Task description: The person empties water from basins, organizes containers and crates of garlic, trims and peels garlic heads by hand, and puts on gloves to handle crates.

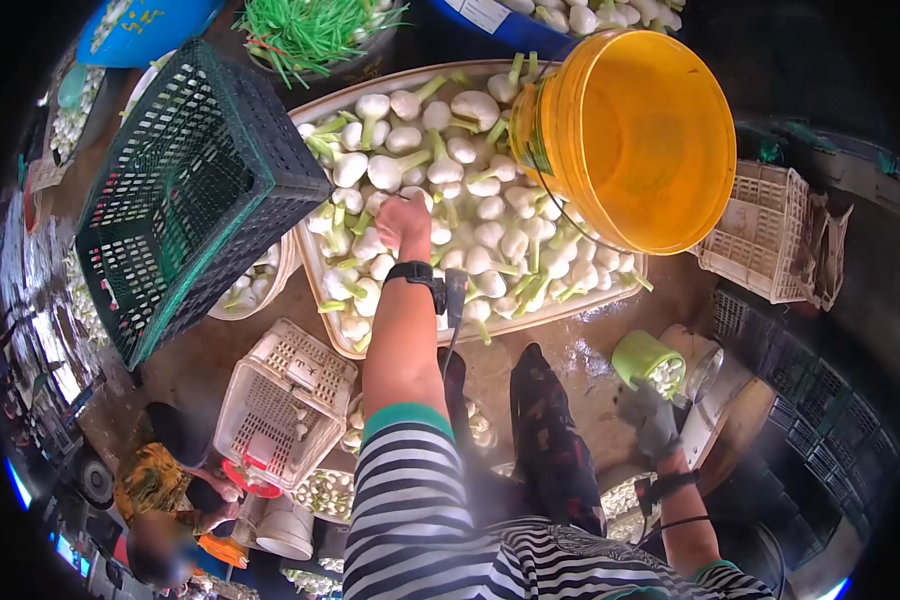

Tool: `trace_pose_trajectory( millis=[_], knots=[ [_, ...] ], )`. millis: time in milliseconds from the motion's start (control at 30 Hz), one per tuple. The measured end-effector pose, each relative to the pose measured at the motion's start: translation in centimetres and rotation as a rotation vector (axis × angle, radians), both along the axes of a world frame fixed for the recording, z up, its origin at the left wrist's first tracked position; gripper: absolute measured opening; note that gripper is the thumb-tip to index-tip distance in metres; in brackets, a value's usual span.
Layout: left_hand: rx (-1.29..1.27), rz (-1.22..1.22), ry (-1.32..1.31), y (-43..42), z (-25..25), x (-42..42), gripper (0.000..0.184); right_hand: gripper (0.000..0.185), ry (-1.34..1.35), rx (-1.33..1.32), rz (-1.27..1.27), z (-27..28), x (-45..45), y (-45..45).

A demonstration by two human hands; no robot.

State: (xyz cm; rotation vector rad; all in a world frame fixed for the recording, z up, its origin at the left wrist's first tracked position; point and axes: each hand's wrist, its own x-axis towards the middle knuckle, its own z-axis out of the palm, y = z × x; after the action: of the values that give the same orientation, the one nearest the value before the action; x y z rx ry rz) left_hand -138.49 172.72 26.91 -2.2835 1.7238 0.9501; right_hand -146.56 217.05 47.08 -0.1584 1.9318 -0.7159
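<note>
My bare left hand (403, 223), with a black strap at the wrist, reaches over a wide tray (315, 290) heaped with white garlic bulbs (444, 168) on short green stems. Its fingers are curled closed around a garlic bulb (420, 197), which shows partly past the knuckles. My right hand (654, 428) hangs low at my side in a grey glove. It is blurred, and its fingers do not show clearly. Just beyond it stands a light green bucket (638, 360) with garlic inside.
A yellow bucket (660, 150) lies tilted over the tray's right side. Left stands a dark green crate (160, 220). A white basket (282, 400) sits below, with a person (160, 485) working nearby. Blue tubs (150, 30) and green stems (310, 30) lie beyond.
</note>
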Motion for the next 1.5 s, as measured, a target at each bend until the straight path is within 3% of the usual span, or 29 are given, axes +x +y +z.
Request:
trace_pose_trajectory(
  millis=[67,100,200,233,300,400,500,600,700,800,1033,1133,1200,1267,1333,1400,1433,1500],
  knots=[
    [0.005,-0.016,0.006,-0.2,-0.4,0.1,0.036,0.031,-0.133,0.038,-0.145,-1.1,2.6,6.6],
    [-0.007,-0.032,0.005,-0.2,-0.8,0.2,0.035,0.030,-0.409,0.163,-0.767,-0.9,4.1,8.2],
    [0.045,-0.016,0.041,-0.8,-2.4,1.0,0.027,0.029,-0.342,0.495,-0.650,-0.3,6.5,10.1],
    [0.067,0.003,0.077,-1.1,-5.2,1.9,0.026,0.031,-0.341,0.498,-0.666,0.0,6.7,10.1],
    [0.183,0.100,0.232,-1.2,-5.3,2.1,0.022,0.031,-0.397,0.407,-0.728,0.0,6.7,10.5],
    [0.057,0.124,0.400,-0.7,-5.4,2.3,0.013,0.031,-0.399,0.323,-0.726,-0.6,6.1,9.1],
    [0.098,0.197,0.532,-0.6,-5.9,2.9,0.013,0.029,-0.356,0.309,-0.652,-1.3,5.0,6.7],
    [0.131,0.108,0.465,-0.6,-6.8,3.5,0.020,0.029,-0.326,0.281,-0.571,-1.5,4.4,5.6],
    [0.090,-0.100,0.068,-1.2,-5.4,2.4,0.021,0.036,-0.302,0.316,-0.487,-1.4,4.3,4.8],
    [0.056,-0.100,0.011,-0.9,-1.2,0.8,0.023,0.041,-0.329,0.297,-0.453,-1.9,4.2,6.0],
    [-0.019,-0.201,0.044,-0.2,-2.5,2.4,0.027,0.042,-0.235,0.351,-0.207,-1.8,3.8,2.8],
    [0.130,0.164,0.515,0.3,-6.5,6.3,0.022,0.042,-0.195,0.322,-0.156,-1.1,3.5,0.1],
    [-0.093,0.538,0.890,1.5,-2.0,10.7,0.013,0.041,-0.205,0.296,-0.172,-1.3,3.4,-0.2],
    [-0.221,0.668,0.902,1.5,1.4,16.4,0.006,0.041,-0.220,0.295,-0.161,-1.6,3.4,-0.5],
    [0.026,0.643,0.787,1.0,-0.9,25.3,0.009,0.040,-0.236,0.322,-0.118,-2.1,3.2,-0.7],
    [0.286,0.618,0.421,1.2,-0.6,28.9,0.018,0.038,-0.253,0.314,-0.078,-2.6,3.1,-0.4],
    [0.367,0.611,0.094,1.1,-0.9,29.6,0.026,0.037,-0.243,0.304,-0.073,-2.9,3.2,-0.3],
    [0.306,0.327,-0.062,1.5,-0.3,28.5,0.034,0.036,-0.235,0.287,-0.097,-3.0,3.1,-0.5]
  ],
)
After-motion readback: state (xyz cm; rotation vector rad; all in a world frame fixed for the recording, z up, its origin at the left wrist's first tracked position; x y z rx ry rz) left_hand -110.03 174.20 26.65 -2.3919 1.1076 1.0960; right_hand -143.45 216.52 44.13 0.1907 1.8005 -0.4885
